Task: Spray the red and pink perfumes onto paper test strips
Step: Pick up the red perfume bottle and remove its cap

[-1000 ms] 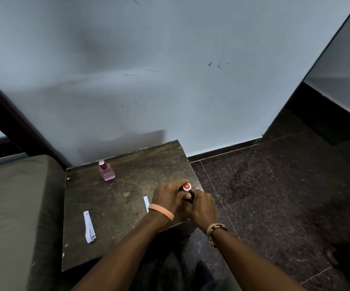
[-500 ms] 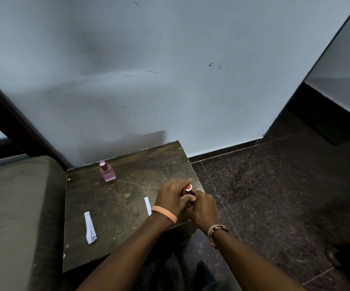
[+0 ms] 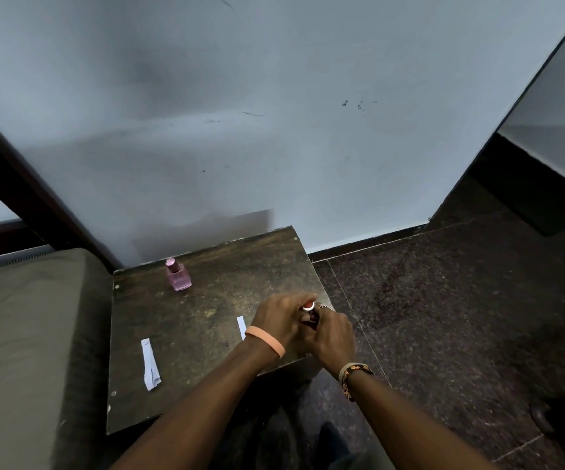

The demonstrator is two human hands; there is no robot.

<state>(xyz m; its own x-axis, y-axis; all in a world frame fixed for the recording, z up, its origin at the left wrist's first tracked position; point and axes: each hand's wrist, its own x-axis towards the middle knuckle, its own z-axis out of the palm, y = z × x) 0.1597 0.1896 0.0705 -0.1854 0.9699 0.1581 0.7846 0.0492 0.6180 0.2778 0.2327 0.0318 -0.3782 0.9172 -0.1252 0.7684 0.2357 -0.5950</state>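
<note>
Two hands close around a red perfume bottle [image 3: 310, 313] at the right edge of a small, scuffed dark wooden table [image 3: 206, 300]: the left hand [image 3: 281, 317] curls over its upper part, the right hand [image 3: 333, 334] grips it from the near side. A pink perfume bottle [image 3: 178, 275] stands upright near the table's far left corner. One white paper strip [image 3: 149, 364] lies at near left, another [image 3: 241, 328] just beside the left wrist. The table sits against a marked pale grey wall [image 3: 274, 130], between an olive cushion [image 3: 26, 334] and dark speckled stone floor [image 3: 444, 300].
</note>
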